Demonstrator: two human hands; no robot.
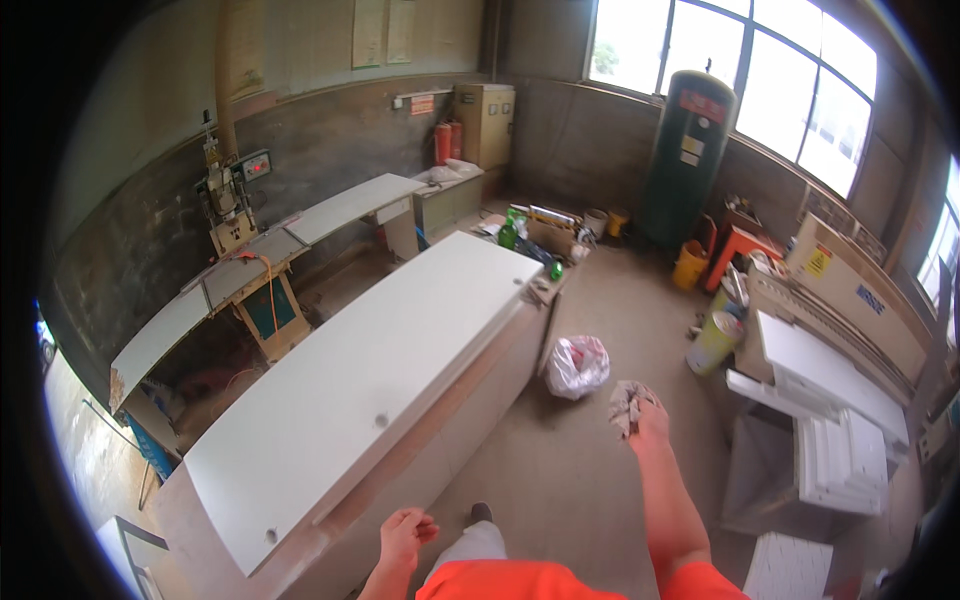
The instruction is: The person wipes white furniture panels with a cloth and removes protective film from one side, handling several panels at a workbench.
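Note:
A crumpled greyish-brown rag (627, 402) is gripped in my right hand (651, 424), held out ahead over the floor. My left hand (405, 534) hangs low beside the near right side of the workbench, its fingers curled in and nothing visible in them. On that bench lies a long white panel (370, 385) with a few small round holes along its right edge. Neither hand touches the panel. Just beyond the rag, a bin lined with a whitish plastic bag (578, 366) stands on the floor.
A green pressure tank (688, 150) stands by the window. To the right are a paint can (715, 342), a beige machine (845, 300) and stacked white boards (845, 460). Bottles (508, 232) and clutter sit past the bench; a machine with a long narrow table (345, 208) lines the left wall.

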